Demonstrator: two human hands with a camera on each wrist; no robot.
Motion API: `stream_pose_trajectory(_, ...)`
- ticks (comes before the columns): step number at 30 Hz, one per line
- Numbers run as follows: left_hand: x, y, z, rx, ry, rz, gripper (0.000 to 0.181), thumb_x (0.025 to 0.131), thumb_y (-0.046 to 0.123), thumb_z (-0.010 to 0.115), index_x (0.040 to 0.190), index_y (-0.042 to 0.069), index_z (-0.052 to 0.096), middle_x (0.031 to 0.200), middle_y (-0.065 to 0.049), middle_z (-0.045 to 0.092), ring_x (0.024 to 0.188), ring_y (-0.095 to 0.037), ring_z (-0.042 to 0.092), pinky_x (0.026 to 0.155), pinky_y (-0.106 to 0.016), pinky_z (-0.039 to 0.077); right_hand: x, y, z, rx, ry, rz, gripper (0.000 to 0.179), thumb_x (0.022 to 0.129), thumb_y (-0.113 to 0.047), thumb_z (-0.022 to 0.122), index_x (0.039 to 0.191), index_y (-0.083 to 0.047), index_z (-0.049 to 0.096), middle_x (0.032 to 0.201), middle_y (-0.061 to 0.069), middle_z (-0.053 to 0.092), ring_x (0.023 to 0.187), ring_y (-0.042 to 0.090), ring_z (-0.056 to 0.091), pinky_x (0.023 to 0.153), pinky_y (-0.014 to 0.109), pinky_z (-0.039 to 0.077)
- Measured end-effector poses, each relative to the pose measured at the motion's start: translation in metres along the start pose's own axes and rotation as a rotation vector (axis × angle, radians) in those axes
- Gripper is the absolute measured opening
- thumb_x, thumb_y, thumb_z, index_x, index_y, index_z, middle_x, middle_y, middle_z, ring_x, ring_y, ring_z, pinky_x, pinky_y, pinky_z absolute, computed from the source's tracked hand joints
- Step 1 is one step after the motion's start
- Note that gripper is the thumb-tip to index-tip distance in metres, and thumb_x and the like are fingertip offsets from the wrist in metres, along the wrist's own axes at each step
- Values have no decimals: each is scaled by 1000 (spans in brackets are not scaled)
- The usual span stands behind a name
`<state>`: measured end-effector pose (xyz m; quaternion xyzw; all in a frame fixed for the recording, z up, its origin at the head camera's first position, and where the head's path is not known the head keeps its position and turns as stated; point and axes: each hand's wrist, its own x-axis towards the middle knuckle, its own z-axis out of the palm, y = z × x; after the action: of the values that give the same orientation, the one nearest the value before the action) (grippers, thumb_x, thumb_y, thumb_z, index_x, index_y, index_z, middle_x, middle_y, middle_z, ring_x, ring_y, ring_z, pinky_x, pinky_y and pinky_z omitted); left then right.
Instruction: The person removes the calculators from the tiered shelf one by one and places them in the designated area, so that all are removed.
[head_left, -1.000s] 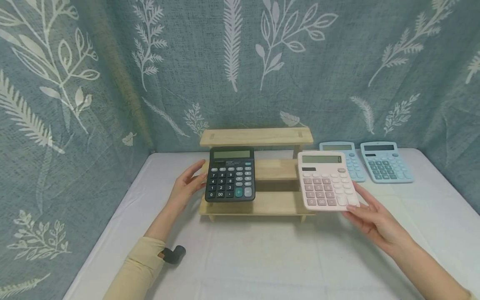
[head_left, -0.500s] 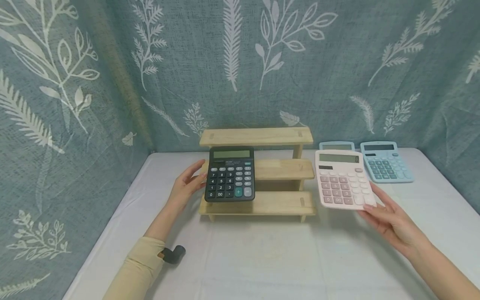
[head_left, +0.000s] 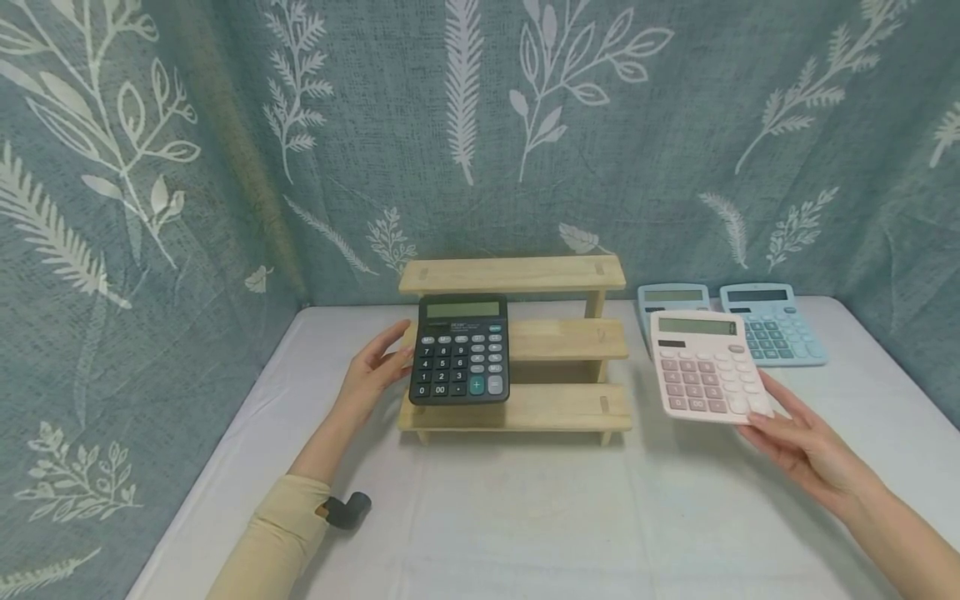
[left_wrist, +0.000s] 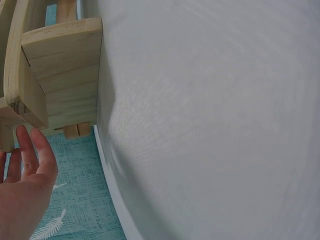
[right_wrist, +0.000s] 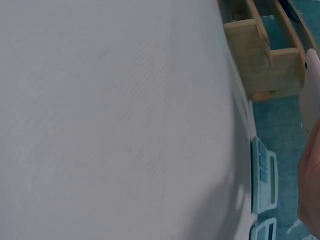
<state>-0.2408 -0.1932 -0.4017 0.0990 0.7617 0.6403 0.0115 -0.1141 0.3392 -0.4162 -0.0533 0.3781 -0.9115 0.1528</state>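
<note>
My right hand (head_left: 810, 454) grips a pale pink calculator (head_left: 708, 367) by its lower right corner, raised and tilted toward me to the right of the wooden shelf rack (head_left: 517, 408). In the right wrist view only a sliver of the pink calculator (right_wrist: 311, 95) shows above that hand. A black calculator (head_left: 460, 350) leans on the left part of the rack, face toward me. Beside it my left hand (head_left: 371, 371) has its fingers loosely bent, fingertips right at the rack's left end. The left wrist view shows these fingers (left_wrist: 45, 155) close below a shelf's end.
Two light blue calculators stand at the back right; the left one (head_left: 673, 296) is partly hidden by the pink calculator, the other one (head_left: 787, 337) is beside it. A white cloth covers the table (head_left: 510, 525). A leaf-patterned curtain (head_left: 480, 150) closes off the back and sides.
My right hand has carried the pink calculator rightward, away from the rack's right end, and slightly lower. The left hand and the black calculator have stayed put.
</note>
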Motion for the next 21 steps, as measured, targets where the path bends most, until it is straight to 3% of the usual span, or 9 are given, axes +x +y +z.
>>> stream_pose_trajectory(12,-1,-1,-1,-32,-9,10,54,101,21,56,150,9,37,155,-5,34,110,-6,57,97,-25,52,-3,-3,-19,-23,-45,37,57,100,14,29,128,-23,62,122,9,64,112,25,62,98,33,52)
stream_pose_trajectory(21,0,-2,-1,-26,-11,11,55,101,22,57,150,10,37,155,-4,34,111,-8,57,103,-37,49,-4,-6,-26,-25,30,103,53,101,11,34,122,-25,66,118,8,65,110,25,64,98,34,52)
